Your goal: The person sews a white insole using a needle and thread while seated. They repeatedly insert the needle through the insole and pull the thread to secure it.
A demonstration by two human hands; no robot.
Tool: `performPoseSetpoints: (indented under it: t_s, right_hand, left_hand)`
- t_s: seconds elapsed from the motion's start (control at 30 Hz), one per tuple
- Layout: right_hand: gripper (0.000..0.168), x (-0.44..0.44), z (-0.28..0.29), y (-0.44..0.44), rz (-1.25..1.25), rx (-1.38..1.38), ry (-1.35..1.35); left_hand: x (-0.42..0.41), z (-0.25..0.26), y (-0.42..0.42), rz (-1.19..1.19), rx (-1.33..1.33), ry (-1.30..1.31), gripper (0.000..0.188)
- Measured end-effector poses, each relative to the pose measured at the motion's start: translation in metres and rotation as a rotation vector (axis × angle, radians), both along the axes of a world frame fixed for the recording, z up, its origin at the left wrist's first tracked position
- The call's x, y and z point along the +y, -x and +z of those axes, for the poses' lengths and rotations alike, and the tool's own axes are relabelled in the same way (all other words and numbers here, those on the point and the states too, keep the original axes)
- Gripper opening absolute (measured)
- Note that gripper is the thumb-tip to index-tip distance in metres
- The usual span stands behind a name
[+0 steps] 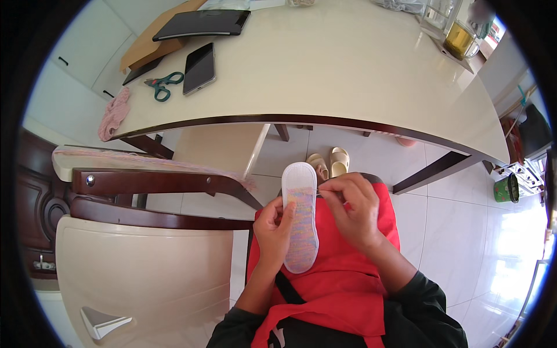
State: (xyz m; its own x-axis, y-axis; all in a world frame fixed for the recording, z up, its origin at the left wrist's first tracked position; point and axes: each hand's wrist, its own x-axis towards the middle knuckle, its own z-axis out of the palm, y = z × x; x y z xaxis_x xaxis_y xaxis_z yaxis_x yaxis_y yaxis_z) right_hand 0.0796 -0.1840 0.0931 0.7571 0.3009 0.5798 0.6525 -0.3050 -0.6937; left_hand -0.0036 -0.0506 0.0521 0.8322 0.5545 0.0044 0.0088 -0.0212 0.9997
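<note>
A white shoe insole (300, 217) stands lengthwise over my lap, most of its face covered in multicoloured pastel stitching. Its top end is bare white mesh. My left hand (275, 224) grips the insole by its left edge, thumb on the stitched face and fingers behind. At the right edge, near the upper limit of the stitching, my right hand (354, 204) pinches something thin, apparently a needle (318, 190), between thumb and forefinger. Any thread on it is too fine to make out. Beneath both hands lies a red apron (339, 256) across my thighs.
Ahead is a cream table (330, 69) bearing green-handled scissors (162, 85), a smartphone (200, 68), a black tablet-like case (202, 24) and a glass mug (460, 41). A pink cloth (115, 113) hangs at its corner. Pastel threads (152, 158) drape along a chair at my left.
</note>
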Motion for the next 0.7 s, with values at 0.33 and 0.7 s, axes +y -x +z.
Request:
performPoseSetpoints:
  t_s: [0.33, 0.7]
  right_hand:
    - [0.009, 0.018, -0.007, -0.002, 0.024, -0.153, 0.1]
    - [0.014, 0.018, -0.008, -0.004, 0.037, -0.197, 0.11]
  left_hand:
    - [-0.004, 0.0, 0.003, -0.02, -0.005, 0.04, 0.02]
    - [-0.006, -0.001, 0.002, -0.038, -0.028, 0.049, 0.019]
